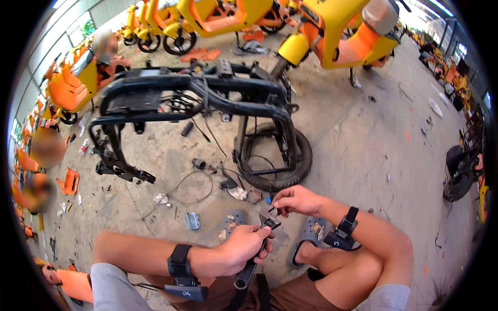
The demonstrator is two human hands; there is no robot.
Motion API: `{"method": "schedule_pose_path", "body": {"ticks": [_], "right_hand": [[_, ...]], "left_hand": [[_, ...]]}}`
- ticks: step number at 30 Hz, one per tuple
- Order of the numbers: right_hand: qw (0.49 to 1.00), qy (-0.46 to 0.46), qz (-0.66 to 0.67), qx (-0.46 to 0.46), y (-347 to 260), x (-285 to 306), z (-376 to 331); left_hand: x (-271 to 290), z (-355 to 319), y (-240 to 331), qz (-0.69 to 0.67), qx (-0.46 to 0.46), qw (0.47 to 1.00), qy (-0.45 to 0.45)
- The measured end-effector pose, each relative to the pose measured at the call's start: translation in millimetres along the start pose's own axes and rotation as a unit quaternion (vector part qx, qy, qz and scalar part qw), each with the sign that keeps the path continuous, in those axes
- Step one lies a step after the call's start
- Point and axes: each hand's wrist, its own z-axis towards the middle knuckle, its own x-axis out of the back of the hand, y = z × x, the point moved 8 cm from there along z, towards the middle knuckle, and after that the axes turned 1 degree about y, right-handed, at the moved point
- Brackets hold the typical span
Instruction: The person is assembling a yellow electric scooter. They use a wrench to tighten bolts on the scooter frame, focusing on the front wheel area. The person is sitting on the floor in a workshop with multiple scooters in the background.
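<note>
My left hand (244, 248) is wrapped around the handle of a black adjustable wrench (254, 259), whose jaw end points up toward my right hand. My right hand (295, 201) pinches at the wrench's jaw (270, 220) with fingertips, holding a small part there that is too small to make out. Both wrists wear black bands. I am crouched, knees in view, grey sandals (310, 236) on my feet. In front of me stands a stripped black scooter frame (207, 98) with its rear wheel (282, 155) still on.
Loose cables (192, 186), small black parts and a small metal plate (192, 221) litter the concrete floor. Yellow-orange scooters (337, 36) line the back and left. A loose tyre (459, 173) lies at the right. Orange panels (70, 181) lie at the left, near blurred people.
</note>
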Motion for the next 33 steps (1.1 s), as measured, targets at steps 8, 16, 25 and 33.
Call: {"method": "schedule_pose_path", "body": {"ticks": [8,16,25,33], "right_hand": [[0.970,0.217,0.093,-0.065,62.3,107.9,8.0],[0.967,0.250,-0.010,-0.054,91.9,84.1,4.1],[0.941,0.313,-0.088,0.091,6.3,78.3,-32.2],[0.773,0.477,-0.189,0.373,-173.4,65.1,-55.1]], "left_hand": [[-20.8,-4.7,40.5,-0.075,0.118,0.985,-0.101],[-56.5,44.0,139.3,-0.039,-0.089,0.983,-0.153],[-30.1,32.2,139.2,-0.081,-0.160,0.976,-0.124],[-28.2,16.6,130.0,-0.041,-0.188,0.975,-0.114]]}}
